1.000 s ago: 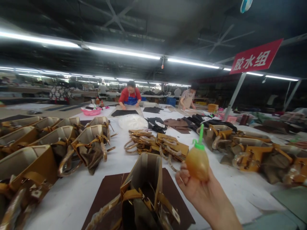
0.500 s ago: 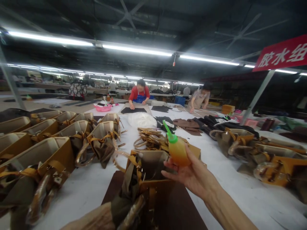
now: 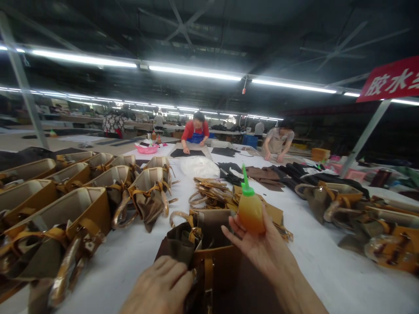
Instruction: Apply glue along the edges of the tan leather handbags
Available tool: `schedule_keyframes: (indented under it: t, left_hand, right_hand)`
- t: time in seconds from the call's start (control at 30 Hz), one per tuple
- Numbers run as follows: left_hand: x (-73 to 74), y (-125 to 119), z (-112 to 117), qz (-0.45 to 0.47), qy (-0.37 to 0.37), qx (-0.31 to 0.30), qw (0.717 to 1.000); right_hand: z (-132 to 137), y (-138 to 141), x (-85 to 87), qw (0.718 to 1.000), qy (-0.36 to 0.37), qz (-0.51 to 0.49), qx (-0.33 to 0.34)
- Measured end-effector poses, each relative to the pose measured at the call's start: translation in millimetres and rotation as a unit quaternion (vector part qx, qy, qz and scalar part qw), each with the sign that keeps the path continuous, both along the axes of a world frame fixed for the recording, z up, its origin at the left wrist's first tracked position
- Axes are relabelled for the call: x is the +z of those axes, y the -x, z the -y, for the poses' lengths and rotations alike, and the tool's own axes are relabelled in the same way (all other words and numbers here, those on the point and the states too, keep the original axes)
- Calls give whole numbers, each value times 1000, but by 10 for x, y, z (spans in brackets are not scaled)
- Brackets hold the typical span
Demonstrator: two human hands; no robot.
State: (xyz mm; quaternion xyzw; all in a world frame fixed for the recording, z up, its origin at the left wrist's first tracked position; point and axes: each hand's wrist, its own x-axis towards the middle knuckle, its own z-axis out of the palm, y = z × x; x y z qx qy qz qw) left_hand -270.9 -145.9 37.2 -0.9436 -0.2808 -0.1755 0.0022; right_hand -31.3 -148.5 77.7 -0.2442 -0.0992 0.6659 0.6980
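Note:
My right hand holds a small orange glue bottle with a green nozzle, upright, above the open mouth of a brown and tan handbag right in front of me. My left hand rests on the near left side of that bag, fingers curled over its folded dark flap. The bag stands on a dark brown mat, mostly hidden beneath it.
Rows of tan handbags fill the left of the white table, more lie at the right. A pile of straps sits behind the bag. Two people work at the far end. A red sign hangs at the right.
My left hand has come up into view and onto the bag's near side. My right hand with the bottle has shifted slightly right and turned the bottle more upright.

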Motion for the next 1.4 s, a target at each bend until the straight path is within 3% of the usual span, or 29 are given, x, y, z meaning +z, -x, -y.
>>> schedule_keyframes:
  t: [0.03,0.1,0.23,0.37,0.53,0.6,0.67,0.77,0.83,0.9,1.0,1.1,1.23,1.33,1.4]
  left_hand:
    - [33,-181,-20,33,-44,-9,998]
    - [71,-512,-88,53,-56,6,997]
    - [97,-870,-225,-25,50,50,997]
    - [-39,-829,-327,-12,76,18,997]
    - [-448,-673,-433,70,-28,-123,990]
    - [-537,-630,-410,89,-57,-149,983]
    - [-516,-585,-356,112,-59,-160,979]
    - [-325,-492,-261,161,10,-177,971]
    - [-190,-413,-205,206,75,-140,965]
    - [-115,-344,-165,250,113,-39,961]
    - [-102,-302,-163,273,106,129,947]
    - [-54,-349,-251,230,116,220,941]
    - [181,-441,-489,88,222,263,935]
    - [328,-464,-670,14,301,242,922]
    - [347,-477,-743,-7,343,222,913]
  right_hand:
    - [8,8,-4,1000,-3,-1,-1]
    - [34,18,-14,1000,-9,0,-2]
    - [108,5,-51,1000,-17,-8,-9]
    - [187,-30,-47,999,-15,-29,-12]
    - [335,-51,106,999,-30,-40,-19]
    - [408,-49,150,999,-28,-34,-32]
    - [465,-48,149,999,-19,-33,-36]
    - [494,-56,81,999,-3,-29,-28]
    - [482,-65,32,1000,-4,-20,-19]
    - [459,-72,9,1000,-5,-11,-14]
    - [429,-66,23,1000,7,0,-24]
    - [418,-55,53,999,14,6,-36]
    - [421,-66,43,999,7,11,-40]
    - [412,-72,-4,999,-2,11,-34]
    - [399,-63,-36,1000,-5,10,-29]
